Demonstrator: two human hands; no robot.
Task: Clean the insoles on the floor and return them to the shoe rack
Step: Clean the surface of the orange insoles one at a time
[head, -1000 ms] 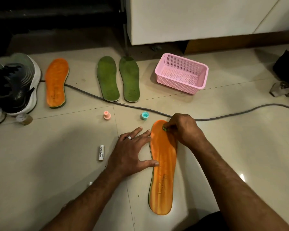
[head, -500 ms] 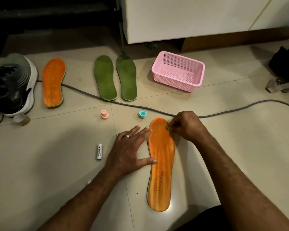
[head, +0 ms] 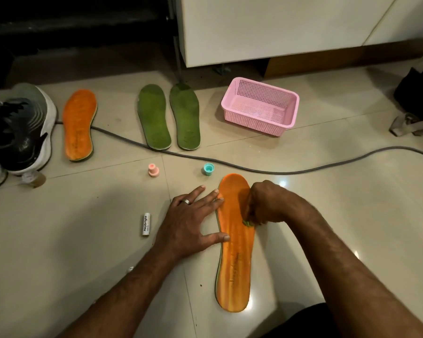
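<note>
Both hands meet on the near orange insole, running lengthwise away: left hand flat-fingered pinning its edge, right hand pinching a small green scrubber mid-sole

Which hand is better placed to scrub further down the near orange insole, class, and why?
Right. The right hand already pinches the small green scrubber on the near orange insole, while the left hand lies flat, fingertips steadying its edge.
</note>
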